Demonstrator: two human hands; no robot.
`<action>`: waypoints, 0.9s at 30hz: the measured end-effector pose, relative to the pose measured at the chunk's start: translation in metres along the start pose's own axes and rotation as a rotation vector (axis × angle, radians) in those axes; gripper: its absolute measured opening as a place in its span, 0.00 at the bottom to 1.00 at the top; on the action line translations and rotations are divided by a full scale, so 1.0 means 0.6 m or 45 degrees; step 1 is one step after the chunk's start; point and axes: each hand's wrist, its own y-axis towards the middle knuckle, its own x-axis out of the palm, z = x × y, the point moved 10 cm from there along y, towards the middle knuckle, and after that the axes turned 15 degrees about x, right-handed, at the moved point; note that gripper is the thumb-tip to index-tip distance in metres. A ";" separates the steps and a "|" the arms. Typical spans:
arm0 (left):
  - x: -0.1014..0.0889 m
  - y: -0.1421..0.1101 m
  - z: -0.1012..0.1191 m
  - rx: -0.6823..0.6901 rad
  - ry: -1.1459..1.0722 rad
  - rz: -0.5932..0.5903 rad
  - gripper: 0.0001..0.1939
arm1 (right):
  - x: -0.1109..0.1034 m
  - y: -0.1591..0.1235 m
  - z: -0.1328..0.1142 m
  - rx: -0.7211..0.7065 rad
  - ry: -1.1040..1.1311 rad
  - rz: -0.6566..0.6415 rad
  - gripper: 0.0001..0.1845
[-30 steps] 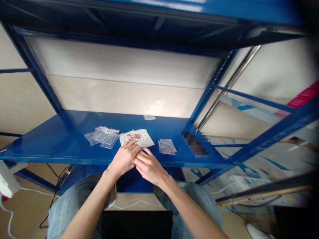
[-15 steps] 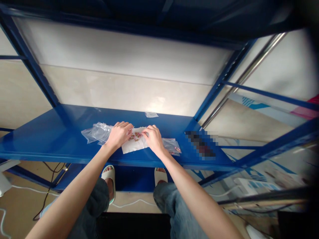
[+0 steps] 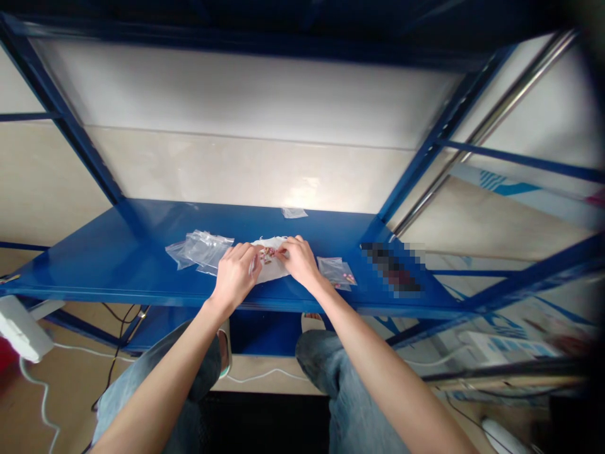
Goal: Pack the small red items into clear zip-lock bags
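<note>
A white sheet lies near the front of the blue shelf, bearing a heap of several small pink and brown pieces too small to name. My left hand rests over the sheet's left side with curled fingers, and something clear, like plastic film, shows by its fingertips. On the right side of the heap, my right hand pinches with thumb and forefinger; a small reddish-brown piece shows at the tips. Clear zip bags lie overlapped left of my left hand. Right of my right hand, clear zip bags hold a few pinkish pieces.
Another small clear bag lies at the back of the blue shelf. A dark blurred-out object is at the right end. Blue uprights frame both sides, and an upper shelf overhangs.
My left hand has shifted from the sheet's upper left edge toward its front left, closer to the pieces. The pieces look more gathered. The view has tilted slightly.
</note>
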 end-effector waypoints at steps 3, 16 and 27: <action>0.005 -0.003 -0.012 -0.099 0.027 -0.026 0.06 | -0.011 -0.004 -0.003 0.052 0.221 0.016 0.07; 0.049 -0.015 -0.004 -0.708 -1.494 0.156 0.14 | -0.050 -0.057 -0.092 0.093 1.280 -0.214 0.10; 0.060 -0.032 -0.013 -0.885 -1.756 0.232 0.14 | -0.017 -0.005 -0.012 0.275 0.697 0.011 0.10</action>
